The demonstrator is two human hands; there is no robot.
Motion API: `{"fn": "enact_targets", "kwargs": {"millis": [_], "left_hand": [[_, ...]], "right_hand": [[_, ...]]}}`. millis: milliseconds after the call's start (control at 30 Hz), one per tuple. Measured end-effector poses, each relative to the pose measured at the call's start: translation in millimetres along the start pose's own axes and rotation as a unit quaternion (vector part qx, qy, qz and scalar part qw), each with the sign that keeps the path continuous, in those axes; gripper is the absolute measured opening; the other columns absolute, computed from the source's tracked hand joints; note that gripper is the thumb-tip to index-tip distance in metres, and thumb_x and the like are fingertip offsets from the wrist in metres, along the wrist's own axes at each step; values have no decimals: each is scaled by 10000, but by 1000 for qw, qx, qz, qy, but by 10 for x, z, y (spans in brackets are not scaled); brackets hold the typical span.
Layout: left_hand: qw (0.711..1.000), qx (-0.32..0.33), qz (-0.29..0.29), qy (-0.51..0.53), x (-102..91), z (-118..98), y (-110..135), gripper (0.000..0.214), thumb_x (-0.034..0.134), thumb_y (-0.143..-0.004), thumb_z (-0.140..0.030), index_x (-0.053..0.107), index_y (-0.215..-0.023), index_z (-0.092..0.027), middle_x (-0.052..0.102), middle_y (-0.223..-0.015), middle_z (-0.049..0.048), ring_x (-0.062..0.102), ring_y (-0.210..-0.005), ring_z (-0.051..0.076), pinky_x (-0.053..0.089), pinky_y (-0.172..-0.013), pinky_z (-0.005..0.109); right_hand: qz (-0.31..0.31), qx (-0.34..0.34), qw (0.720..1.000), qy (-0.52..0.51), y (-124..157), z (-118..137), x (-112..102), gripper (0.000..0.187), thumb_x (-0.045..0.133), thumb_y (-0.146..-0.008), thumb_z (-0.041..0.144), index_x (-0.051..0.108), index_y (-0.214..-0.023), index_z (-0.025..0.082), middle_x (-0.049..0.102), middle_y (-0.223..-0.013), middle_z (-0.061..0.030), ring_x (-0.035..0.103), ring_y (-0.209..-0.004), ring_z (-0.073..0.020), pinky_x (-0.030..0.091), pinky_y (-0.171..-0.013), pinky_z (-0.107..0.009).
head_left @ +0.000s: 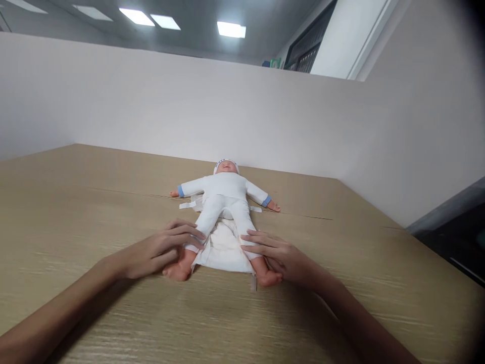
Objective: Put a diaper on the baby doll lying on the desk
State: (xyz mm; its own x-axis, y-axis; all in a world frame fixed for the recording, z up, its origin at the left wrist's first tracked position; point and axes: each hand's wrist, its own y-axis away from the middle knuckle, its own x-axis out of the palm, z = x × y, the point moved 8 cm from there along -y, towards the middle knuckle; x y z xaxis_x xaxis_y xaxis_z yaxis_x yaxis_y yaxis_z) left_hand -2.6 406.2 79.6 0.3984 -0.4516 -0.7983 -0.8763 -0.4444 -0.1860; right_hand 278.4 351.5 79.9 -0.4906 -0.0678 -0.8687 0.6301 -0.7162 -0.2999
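A baby doll (226,187) lies on its back, its head pointing away from me. It wears a white suit with blue cuffs and a patterned white cap (216,165). Across its lower leg on the left rest the fingers of my left hand (164,247), curved over the leg, with the thumb near the bare foot. My right hand (278,251) is laid the same way over the other leg, fingertips reaching its inner side. Between the spread legs an unfolded white diaper (225,247) lies flat, partly under the doll. Its white tabs (187,205) stick out beside the waist.
The wooden table (113,217) carries the doll, and a thin seam crosses it behind the arms. A pale partition (182,111) rises at the far edge and along the right. A dark object (454,237) stands beyond the right edge. Lit ceiling panels (231,30) show above.
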Motion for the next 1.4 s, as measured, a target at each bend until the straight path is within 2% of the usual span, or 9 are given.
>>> {"fn": "enact_targets", "kwargs": {"millis": [200, 300, 467, 700, 867, 1000, 1167, 1267, 1400], "left_hand": [[992, -64, -69, -83, 163, -119, -114, 535, 779, -931, -590, 628, -1336, -274, 632, -1404, 97, 502, -1251, 361, 507, -1075, 538], [985, -77, -94, -119, 249, -113, -169, 326, 723, -974, -447, 624, -1215, -252, 628, -1328, 104, 492, -1169, 345, 500, -1022, 539], [981, -78, -104, -142, 265, -119, -178, 130, 655, -978, -276, 613, -1096, -239, 627, -1234, 98, 494, -1075, 321, 500, -942, 501], [984, -97, -84, -121, 360, -331, 35, 55, 608, -989, -211, 600, -1039, -231, 637, -1209, 84, 488, -1070, 309, 467, -934, 483], [983, -119, -82, -110, 287, -486, 71, 139, 506, -1091, -303, 635, -1064, -258, 698, -1141, 47, 541, -1034, 292, 439, -931, 455], [981, -131, -126, -65, -7, -420, -126, 316, 386, -1133, -397, 645, -1033, -248, 712, -1122, 61, 597, -1067, 290, 458, -966, 444], [966, -126, -226, -3, -433, -112, -517, 388, 398, -1104, -526, 657, -1095, -236, 713, -1259, 98, 570, -1267, 323, 430, -1116, 462], [956, -154, -240, 70, -546, 185, -764, 463, 418, -1067, -622, 623, -949, -225, 713, -1033, 70, 612, -1069, 303, 471, -1031, 444], [931, -185, -254, 184, -551, 568, -1003, 552, 521, -964, -737, 661, -968, -203, 730, -1034, 59, 634, -1049, 296, 497, -995, 406]], "right_hand": [[-18, 78, 996, -25, -6, 123, -11, 430, 526, -1116, 343, 650, -1525, 293, 682, -1556, -76, 592, -1501, -281, 515, -1250, -523], [-48, 119, 987, 97, -85, 322, 135, 602, 761, -973, 452, 642, -1521, 234, 674, -1520, -166, 594, -1452, -388, 541, -1183, -597], [-36, 146, 963, 224, -160, 438, 406, 594, 586, -932, 55, 662, -1506, 186, 705, -1406, -188, 621, -1380, -357, 569, -1143, -536], [-61, 117, 969, 210, 81, 652, 437, 682, 514, -850, -48, 672, -1453, 229, 728, -1341, -133, 594, -1382, -322, 553, -1129, -491], [-71, 163, 972, 157, 116, 759, 353, 476, 495, -886, -53, 715, -1208, 221, 740, -1167, -85, 648, -1117, -285, 554, -962, -430], [-99, 194, 970, 103, -110, 629, 91, 357, 443, -917, -23, 679, -1062, 203, 699, -1084, -90, 634, -987, -266, 543, -878, -403], [-186, 129, 974, -2, -569, 340, -319, 388, 438, -1002, 84, 678, -1280, 209, 669, -1372, -130, 603, -1296, -275, 456, -1156, -446], [-194, 184, 959, -91, -824, -87, -395, 241, 509, -1050, 279, 731, -1118, 218, 739, -1218, -102, 637, -1183, -292, 462, -1136, -468], [-176, 233, 941, -172, -1101, -586, -362, 356, 575, -1033, 511, 768, -953, 223, 787, -977, -62, 669, -1028, -299, 533, -1035, -474]]}}
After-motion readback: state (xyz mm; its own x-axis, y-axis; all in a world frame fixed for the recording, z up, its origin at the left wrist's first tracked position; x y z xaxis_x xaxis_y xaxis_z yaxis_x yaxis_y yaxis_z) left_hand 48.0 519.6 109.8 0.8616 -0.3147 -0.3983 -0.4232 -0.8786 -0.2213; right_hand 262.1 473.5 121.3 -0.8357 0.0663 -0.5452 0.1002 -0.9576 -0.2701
